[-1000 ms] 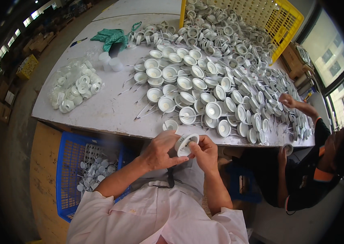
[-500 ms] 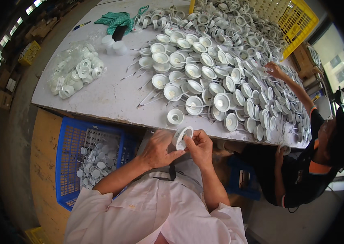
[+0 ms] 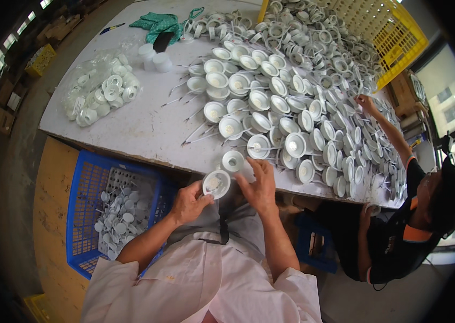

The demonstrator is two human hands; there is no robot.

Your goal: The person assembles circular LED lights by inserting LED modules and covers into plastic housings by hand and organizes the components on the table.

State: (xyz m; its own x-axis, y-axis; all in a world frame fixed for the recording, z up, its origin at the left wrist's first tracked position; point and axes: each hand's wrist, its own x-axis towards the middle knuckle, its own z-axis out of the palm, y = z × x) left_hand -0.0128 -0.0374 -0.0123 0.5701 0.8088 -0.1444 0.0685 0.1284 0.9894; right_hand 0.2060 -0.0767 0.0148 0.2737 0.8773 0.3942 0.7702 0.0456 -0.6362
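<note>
My left hand [image 3: 188, 202] grips a round white lamp housing [image 3: 217, 184] by its rim, its open face turned up toward me. Just right of it, my right hand [image 3: 259, 185] has fingers and thumb apart beside a white cup-shaped ring [image 3: 233, 161] at the table's front edge. Whether the fingertips touch that ring I cannot tell. Beyond my hands, many white lamp fittings [image 3: 259, 100] with short cables lie crowded over the table [image 3: 146, 129].
A clear bag of white rings [image 3: 101, 94] lies at the left, near white plastic cups [image 3: 161, 62] and a green cloth [image 3: 157, 24]. Below the table edge stands a blue basket [image 3: 76, 215] of white discs. A yellow basket [image 3: 407, 43] is at the back. A co-worker [image 3: 399, 237] sits right, reaching into the fittings.
My right hand has let go of the lamp housing and moved to the cup-shaped ring. My left hand has shifted left and lower, tilting the housing's face upward.
</note>
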